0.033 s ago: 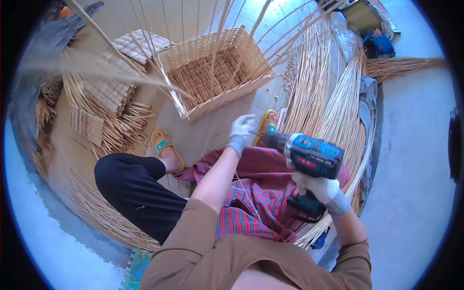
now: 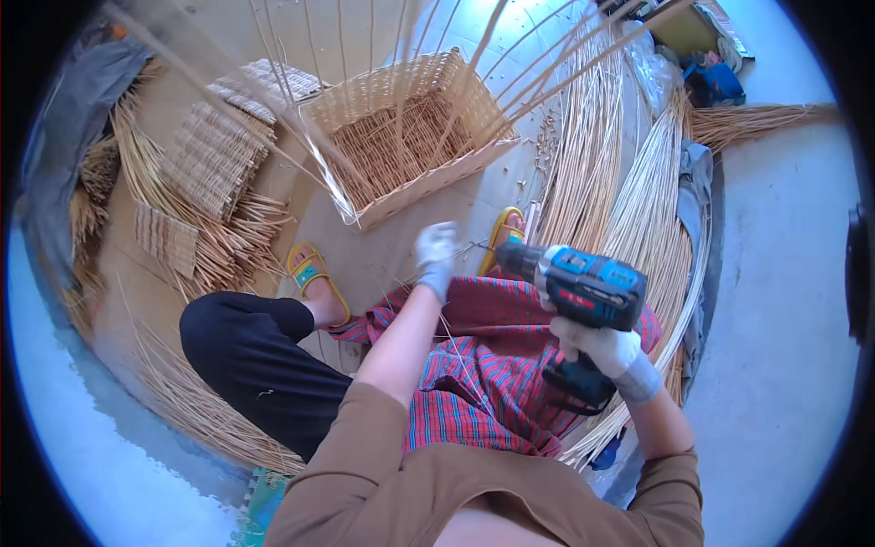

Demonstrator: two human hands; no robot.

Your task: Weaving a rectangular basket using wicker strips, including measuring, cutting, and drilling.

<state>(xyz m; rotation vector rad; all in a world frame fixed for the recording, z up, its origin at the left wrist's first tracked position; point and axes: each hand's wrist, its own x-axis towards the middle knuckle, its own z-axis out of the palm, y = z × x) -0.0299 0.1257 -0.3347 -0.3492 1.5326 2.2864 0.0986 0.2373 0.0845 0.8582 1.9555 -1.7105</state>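
left white-gloved hand [image 2: 437,253] just shifted left, so it's farther from the nose of the blue-and-black cordless drill [image 2: 594,287]; fingers too blurred to tell if they're holding anything; right white-gloved hand [image 2: 597,346] is wrapped round the grip, drill above the red plaid cloth [image 2: 474,351]; count: one drill, one pale rectangular wicker basket [image 2: 437,186], two yellow sandals [image 2: 309,274], three woven tan panels [image 2: 214,159] visible

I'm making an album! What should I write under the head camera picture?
A gloved right hand grips a blue-and-black drill; the gloved left hand is out near a woven basket.
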